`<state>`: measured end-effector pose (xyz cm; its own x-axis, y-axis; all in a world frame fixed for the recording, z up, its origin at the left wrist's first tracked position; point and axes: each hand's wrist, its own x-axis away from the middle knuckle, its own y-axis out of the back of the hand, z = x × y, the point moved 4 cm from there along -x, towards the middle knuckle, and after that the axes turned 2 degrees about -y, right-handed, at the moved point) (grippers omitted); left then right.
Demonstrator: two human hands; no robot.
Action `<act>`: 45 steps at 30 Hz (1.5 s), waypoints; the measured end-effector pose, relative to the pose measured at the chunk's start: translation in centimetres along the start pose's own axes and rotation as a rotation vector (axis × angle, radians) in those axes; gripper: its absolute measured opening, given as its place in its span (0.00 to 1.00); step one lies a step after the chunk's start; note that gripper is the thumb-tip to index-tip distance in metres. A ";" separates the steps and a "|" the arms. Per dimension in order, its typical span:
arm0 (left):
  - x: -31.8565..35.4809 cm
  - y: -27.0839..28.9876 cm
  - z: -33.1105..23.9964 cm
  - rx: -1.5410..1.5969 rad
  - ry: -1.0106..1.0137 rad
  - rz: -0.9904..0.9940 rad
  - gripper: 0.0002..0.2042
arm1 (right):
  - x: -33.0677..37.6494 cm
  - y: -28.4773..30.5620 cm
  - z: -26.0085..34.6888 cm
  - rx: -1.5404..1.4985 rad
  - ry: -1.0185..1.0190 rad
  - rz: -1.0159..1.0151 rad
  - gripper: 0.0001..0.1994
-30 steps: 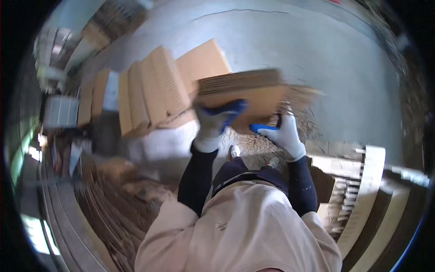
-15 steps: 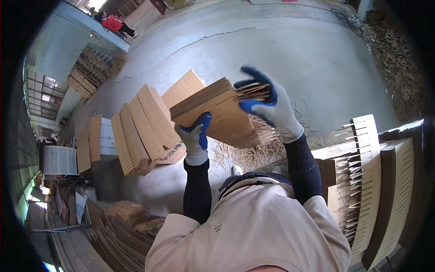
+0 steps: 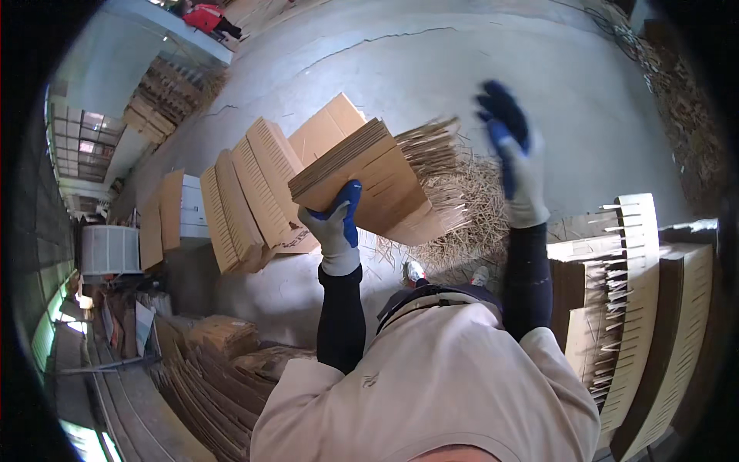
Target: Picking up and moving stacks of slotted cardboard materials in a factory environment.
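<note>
My left hand (image 3: 336, 224), in a white glove with blue fingers, grips the near edge of a thick bundle of slotted cardboard sheets (image 3: 368, 175), held up and tilted in front of me. Frayed strips hang from the bundle's far end (image 3: 428, 146). My right hand (image 3: 512, 151), gloved the same way, is raised to the right of the bundle, fingers spread, holding nothing. Below the bundle lies a heap of thin cardboard strips (image 3: 469, 212) on the concrete floor.
Leaning stacks of cardboard sheets (image 3: 245, 199) stand to the left on the floor. Tall stacks of slotted cardboard (image 3: 639, 308) rise at the right. More flattened cardboard (image 3: 208, 369) is piled at lower left, beside a white crate (image 3: 108, 248). A person in red (image 3: 206, 15) is far off.
My right hand has let go of the bundle and lifted away to the right. The bundle has tipped left, now held by my left hand alone.
</note>
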<state>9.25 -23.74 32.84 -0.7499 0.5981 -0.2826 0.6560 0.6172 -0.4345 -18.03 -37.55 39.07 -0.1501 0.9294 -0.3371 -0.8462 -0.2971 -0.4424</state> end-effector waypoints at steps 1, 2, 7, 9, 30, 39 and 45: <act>0.1 0.0 -0.2 0.021 0.016 0.032 0.33 | -0.1 2.0 -0.1 0.021 0.010 -0.033 0.32; 0.3 0.2 -0.2 0.003 0.018 0.054 0.34 | 0.1 3.2 -0.4 0.040 0.015 -0.067 0.32; 2.1 1.2 1.2 -0.118 -0.037 0.012 0.37 | 6.8 -5.4 4.4 0.516 0.478 0.397 0.16; 3.0 -0.9 -0.7 -0.054 0.093 0.018 0.35 | 6.5 -4.0 -0.1 0.647 0.352 0.200 0.21; 3.1 -1.6 -1.8 -0.097 -0.027 0.032 0.27 | 3.6 -4.3 -2.7 0.253 -0.035 0.383 0.23; 3.9 -1.4 -0.8 -0.071 -0.103 -0.053 0.19 | 3.8 -6.3 -3.1 0.156 -0.216 0.226 0.15; 4.4 -0.8 0.0 -0.130 -0.087 -0.016 0.27 | 3.8 -5.5 -3.8 0.227 0.026 0.147 0.12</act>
<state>5.38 -21.62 31.92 -0.7614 0.5445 -0.3518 0.6450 0.6908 -0.3267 -11.97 -33.23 37.04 -0.2693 0.8730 -0.4065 -0.9097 -0.3692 -0.1901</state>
